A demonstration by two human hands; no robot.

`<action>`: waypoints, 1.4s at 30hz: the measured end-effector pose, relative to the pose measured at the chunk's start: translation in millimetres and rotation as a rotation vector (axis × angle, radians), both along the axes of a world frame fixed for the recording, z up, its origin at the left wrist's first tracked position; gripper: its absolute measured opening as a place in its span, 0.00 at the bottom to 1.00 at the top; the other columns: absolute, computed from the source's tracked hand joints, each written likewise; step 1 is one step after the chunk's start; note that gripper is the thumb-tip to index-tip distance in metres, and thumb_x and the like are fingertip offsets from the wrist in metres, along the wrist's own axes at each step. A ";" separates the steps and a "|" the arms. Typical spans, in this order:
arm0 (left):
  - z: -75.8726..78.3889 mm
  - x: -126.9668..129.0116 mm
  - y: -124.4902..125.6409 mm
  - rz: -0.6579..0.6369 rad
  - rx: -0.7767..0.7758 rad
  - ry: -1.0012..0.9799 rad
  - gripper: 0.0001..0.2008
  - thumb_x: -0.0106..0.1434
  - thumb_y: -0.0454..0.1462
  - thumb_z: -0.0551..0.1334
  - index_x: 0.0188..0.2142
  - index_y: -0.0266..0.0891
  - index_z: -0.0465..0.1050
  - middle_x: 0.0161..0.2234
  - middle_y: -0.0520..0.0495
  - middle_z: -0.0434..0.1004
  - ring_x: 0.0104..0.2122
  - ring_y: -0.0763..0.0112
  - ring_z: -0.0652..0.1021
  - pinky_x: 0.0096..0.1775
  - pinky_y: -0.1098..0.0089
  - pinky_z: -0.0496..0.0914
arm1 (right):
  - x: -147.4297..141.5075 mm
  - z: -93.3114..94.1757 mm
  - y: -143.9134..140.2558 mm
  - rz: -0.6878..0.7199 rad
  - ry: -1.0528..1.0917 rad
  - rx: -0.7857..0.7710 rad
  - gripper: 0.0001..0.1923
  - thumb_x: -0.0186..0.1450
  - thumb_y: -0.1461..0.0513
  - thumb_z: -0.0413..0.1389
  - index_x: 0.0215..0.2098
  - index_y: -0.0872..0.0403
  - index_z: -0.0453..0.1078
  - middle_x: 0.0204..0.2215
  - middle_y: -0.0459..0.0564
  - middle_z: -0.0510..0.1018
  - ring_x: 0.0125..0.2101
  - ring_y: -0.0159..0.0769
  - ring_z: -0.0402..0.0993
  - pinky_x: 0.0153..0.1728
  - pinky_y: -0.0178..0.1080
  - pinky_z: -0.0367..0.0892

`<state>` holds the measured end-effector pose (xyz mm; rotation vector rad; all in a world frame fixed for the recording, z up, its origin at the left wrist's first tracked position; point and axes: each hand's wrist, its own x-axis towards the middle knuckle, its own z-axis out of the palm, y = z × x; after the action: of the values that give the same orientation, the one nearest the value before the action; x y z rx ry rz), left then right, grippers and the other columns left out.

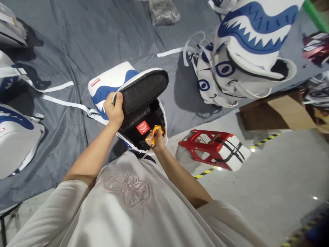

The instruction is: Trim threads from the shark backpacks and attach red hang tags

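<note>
Backpack point(123, 89): 1 open | left hand point(114, 111): flap | right hand point(157, 140): 1 orange tool point(153, 134)

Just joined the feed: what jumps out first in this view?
The open backpack at centre: the left hand lifts its black-lined flap while the right hand holds an orange tool inside. At upper right, shark-face bags are piled; a red stool lies tipped on the floor.

A single head-worn camera looks steeply down, tilted, close over the person's chest toward the grey cloth point(77, 41).
</note>
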<state>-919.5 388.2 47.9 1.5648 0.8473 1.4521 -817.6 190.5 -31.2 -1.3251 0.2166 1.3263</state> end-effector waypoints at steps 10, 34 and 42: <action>2.0 26.9 16.4 -0.039 0.031 -0.008 0.28 0.65 0.58 0.56 0.21 0.40 0.52 0.23 0.56 0.44 0.23 0.77 0.54 0.28 0.72 0.57 | -8.1 -29.6 15.9 0.452 0.309 0.131 0.14 0.72 0.53 0.49 0.37 0.56 0.65 0.13 0.32 0.52 0.11 0.22 0.45 0.14 0.26 0.51; -4.5 19.6 -2.6 -0.037 -0.011 0.199 0.27 0.64 0.58 0.56 0.20 0.41 0.58 0.20 0.55 0.54 0.25 0.73 0.66 0.33 0.70 0.65 | 77.7 9.2 58.2 1.041 -1.371 -0.462 0.20 0.73 0.62 0.41 0.59 0.67 0.55 0.51 0.78 0.69 0.52 0.56 0.69 0.50 0.51 0.61; -4.7 -5.4 -51.4 0.380 0.180 0.505 0.08 0.64 0.44 0.62 0.39 0.44 0.73 0.42 0.45 0.72 0.49 0.59 0.71 0.53 0.57 0.61 | 78.8 24.6 79.2 1.339 -1.385 -0.276 0.18 0.67 0.53 0.58 0.47 0.59 0.69 0.38 0.62 0.79 0.44 0.49 0.75 0.44 0.43 0.67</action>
<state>-924.9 336.8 43.3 2.0335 1.3991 1.4376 -738.8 269.7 -6.6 -2.4468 -1.7329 0.9727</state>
